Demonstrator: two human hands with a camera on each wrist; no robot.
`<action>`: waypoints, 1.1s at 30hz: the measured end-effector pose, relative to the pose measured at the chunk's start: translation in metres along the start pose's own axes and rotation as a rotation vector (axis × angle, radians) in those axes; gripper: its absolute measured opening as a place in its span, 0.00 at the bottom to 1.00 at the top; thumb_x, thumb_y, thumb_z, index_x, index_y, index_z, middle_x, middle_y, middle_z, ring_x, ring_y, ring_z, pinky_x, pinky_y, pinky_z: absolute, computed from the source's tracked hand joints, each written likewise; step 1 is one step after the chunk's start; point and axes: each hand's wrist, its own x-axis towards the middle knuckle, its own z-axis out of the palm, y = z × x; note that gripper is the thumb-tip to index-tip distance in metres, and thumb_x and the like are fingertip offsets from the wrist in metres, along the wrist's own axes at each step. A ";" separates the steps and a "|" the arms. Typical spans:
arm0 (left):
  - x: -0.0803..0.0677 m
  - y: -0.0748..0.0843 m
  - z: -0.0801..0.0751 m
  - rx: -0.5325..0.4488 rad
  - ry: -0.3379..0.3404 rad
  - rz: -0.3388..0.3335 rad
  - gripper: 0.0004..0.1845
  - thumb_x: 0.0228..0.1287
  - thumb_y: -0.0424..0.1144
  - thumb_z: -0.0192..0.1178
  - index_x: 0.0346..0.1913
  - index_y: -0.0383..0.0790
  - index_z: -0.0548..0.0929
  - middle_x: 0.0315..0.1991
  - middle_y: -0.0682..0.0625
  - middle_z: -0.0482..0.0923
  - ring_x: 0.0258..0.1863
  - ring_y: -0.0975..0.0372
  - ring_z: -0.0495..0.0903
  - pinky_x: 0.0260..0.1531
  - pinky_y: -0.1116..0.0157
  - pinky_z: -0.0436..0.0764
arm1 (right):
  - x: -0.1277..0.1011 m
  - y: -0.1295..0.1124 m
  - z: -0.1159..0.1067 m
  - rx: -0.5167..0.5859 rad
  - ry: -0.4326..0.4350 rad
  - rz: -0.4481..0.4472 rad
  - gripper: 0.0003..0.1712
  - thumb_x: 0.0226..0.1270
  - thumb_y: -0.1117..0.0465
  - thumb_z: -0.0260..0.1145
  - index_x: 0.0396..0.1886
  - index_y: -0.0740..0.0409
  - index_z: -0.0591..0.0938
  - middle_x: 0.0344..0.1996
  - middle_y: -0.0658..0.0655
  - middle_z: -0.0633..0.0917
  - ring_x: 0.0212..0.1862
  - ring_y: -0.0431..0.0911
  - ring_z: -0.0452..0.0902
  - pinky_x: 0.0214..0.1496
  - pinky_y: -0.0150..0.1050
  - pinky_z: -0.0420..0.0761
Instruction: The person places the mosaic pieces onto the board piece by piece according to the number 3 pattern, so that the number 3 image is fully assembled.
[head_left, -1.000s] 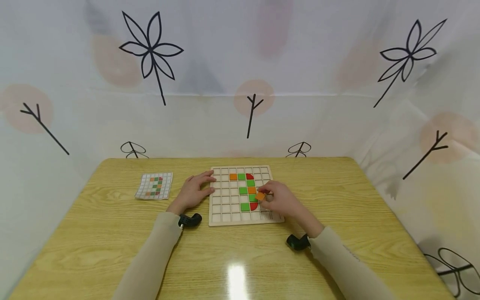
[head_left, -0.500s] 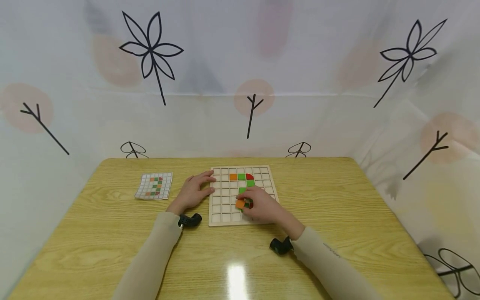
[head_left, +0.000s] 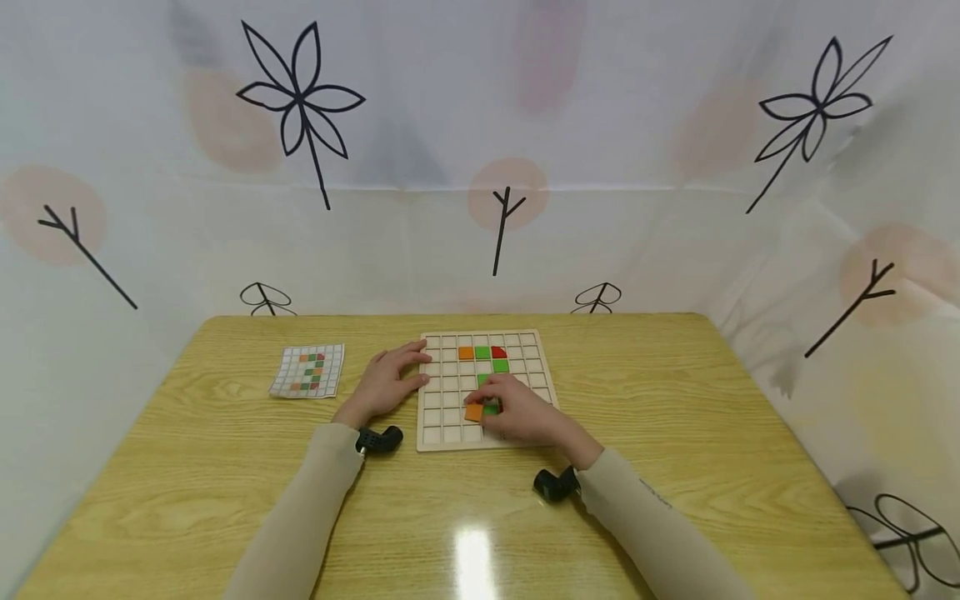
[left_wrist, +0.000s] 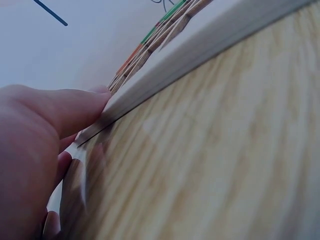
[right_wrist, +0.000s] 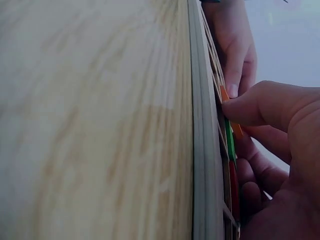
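Observation:
A wooden grid board [head_left: 442,435] lies on the table with orange, green and red tiles set in its cells. In the head view my right hand [head_left: 521,412] is over its lower middle and pinches an orange square tile [head_left: 474,412] between thumb and fingers. Just right of that tile, a green tile [head_left: 491,409] is partly covered by the hand. The thumb presses at the orange tile's edge in the right wrist view. With fingertips and thumb, my left hand [head_left: 386,383] touches the board's left edge. Tiles under my right hand are hidden.
A paper card [head_left: 307,372] printed with a coloured grid pattern lies left of the board. Across the board's upper part sit an orange tile [head_left: 467,353], a green tile [head_left: 483,353] and a red rounded tile [head_left: 498,352]. A patterned cloth stands behind the table.
My right hand has carried the orange tile leftward from the board's right side and lowered it into the row beside the green tile. The left hand has stayed in place.

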 end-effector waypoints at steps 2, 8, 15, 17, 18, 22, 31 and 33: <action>0.000 0.000 0.000 -0.002 0.005 0.003 0.20 0.74 0.45 0.59 0.64 0.42 0.79 0.75 0.48 0.61 0.74 0.52 0.58 0.72 0.42 0.46 | 0.001 0.001 -0.001 0.005 -0.010 -0.003 0.19 0.64 0.66 0.65 0.54 0.53 0.86 0.44 0.47 0.79 0.45 0.44 0.69 0.44 0.41 0.71; -0.001 0.001 0.000 -0.004 0.001 -0.006 0.20 0.73 0.45 0.59 0.64 0.42 0.79 0.75 0.49 0.61 0.74 0.52 0.58 0.72 0.43 0.46 | 0.003 0.000 -0.004 -0.004 -0.052 -0.008 0.19 0.66 0.66 0.65 0.56 0.53 0.86 0.44 0.49 0.79 0.43 0.46 0.68 0.42 0.42 0.70; -0.001 0.001 -0.001 -0.007 0.000 -0.008 0.20 0.74 0.45 0.59 0.64 0.42 0.79 0.75 0.49 0.62 0.74 0.52 0.58 0.72 0.42 0.46 | 0.005 0.000 -0.008 0.018 -0.100 -0.020 0.19 0.67 0.67 0.65 0.57 0.55 0.85 0.42 0.50 0.79 0.39 0.46 0.66 0.39 0.39 0.69; -0.001 0.001 0.000 -0.011 0.001 -0.006 0.20 0.73 0.45 0.59 0.64 0.42 0.79 0.75 0.49 0.62 0.74 0.52 0.58 0.72 0.42 0.46 | 0.005 0.000 -0.008 0.023 -0.103 -0.025 0.19 0.67 0.67 0.65 0.57 0.56 0.85 0.42 0.51 0.78 0.38 0.46 0.66 0.39 0.39 0.68; -0.001 0.001 0.000 -0.010 0.000 -0.007 0.20 0.73 0.45 0.59 0.64 0.42 0.79 0.75 0.49 0.61 0.74 0.52 0.58 0.72 0.43 0.46 | 0.005 0.001 -0.008 0.021 -0.102 -0.028 0.19 0.67 0.67 0.65 0.57 0.56 0.85 0.42 0.51 0.78 0.38 0.46 0.65 0.39 0.39 0.68; 0.000 0.000 0.000 -0.007 0.002 -0.005 0.20 0.74 0.45 0.59 0.64 0.43 0.79 0.75 0.49 0.61 0.75 0.53 0.58 0.72 0.43 0.45 | 0.005 0.001 -0.008 0.014 -0.099 -0.027 0.19 0.68 0.67 0.65 0.57 0.55 0.85 0.42 0.50 0.79 0.39 0.46 0.65 0.39 0.39 0.67; 0.000 -0.001 0.000 -0.008 0.002 -0.011 0.20 0.74 0.46 0.59 0.64 0.43 0.79 0.75 0.49 0.62 0.75 0.53 0.58 0.73 0.43 0.46 | 0.006 0.001 -0.007 0.025 -0.091 -0.013 0.18 0.67 0.67 0.66 0.56 0.53 0.85 0.43 0.49 0.79 0.39 0.46 0.66 0.39 0.39 0.68; 0.000 -0.002 0.000 -0.008 0.002 -0.010 0.20 0.74 0.46 0.58 0.64 0.43 0.79 0.75 0.49 0.61 0.75 0.53 0.58 0.73 0.43 0.46 | 0.006 0.001 -0.007 0.031 -0.088 -0.008 0.18 0.67 0.67 0.66 0.56 0.53 0.85 0.43 0.49 0.80 0.39 0.46 0.67 0.39 0.39 0.68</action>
